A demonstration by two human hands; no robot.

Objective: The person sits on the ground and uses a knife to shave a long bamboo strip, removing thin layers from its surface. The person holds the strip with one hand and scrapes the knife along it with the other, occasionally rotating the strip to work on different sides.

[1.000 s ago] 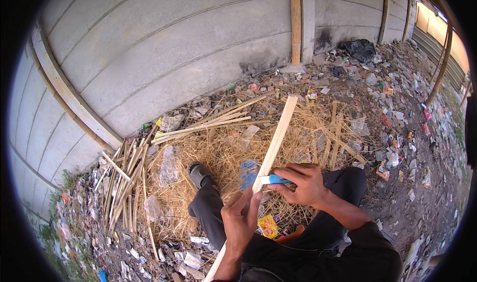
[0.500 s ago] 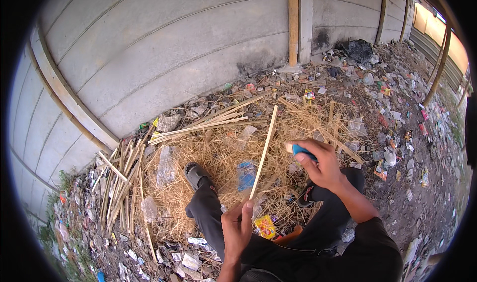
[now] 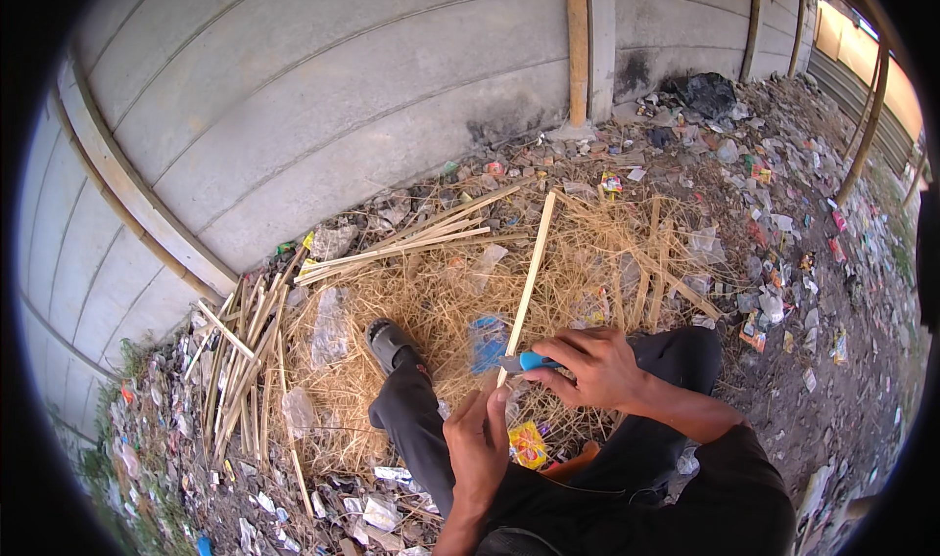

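A long pale bamboo strip (image 3: 532, 272) slants up and away, its near end pinched between the thumb and fingers of my left hand (image 3: 477, 440). My right hand (image 3: 599, 368) is closed around a knife with a blue handle (image 3: 536, 360). The knife's blade lies against the strip just above my left fingertips. My two hands are close together over my lap. Under the strip, a mat of dry shavings (image 3: 441, 306) covers the ground between and beyond my feet.
Cut strips (image 3: 235, 370) are heaped at the left, with more strips (image 3: 411, 245) lying further off near the concrete wall (image 3: 362, 106). Sticks (image 3: 656, 262) lie at the right. Plastic litter (image 3: 774, 306) is strewn around. A dark sandal (image 3: 392, 346) is on my left foot.
My right hand has come down and left with the knife, from apart from the strip to its near end. The strip has shifted slightly, still in my left hand.
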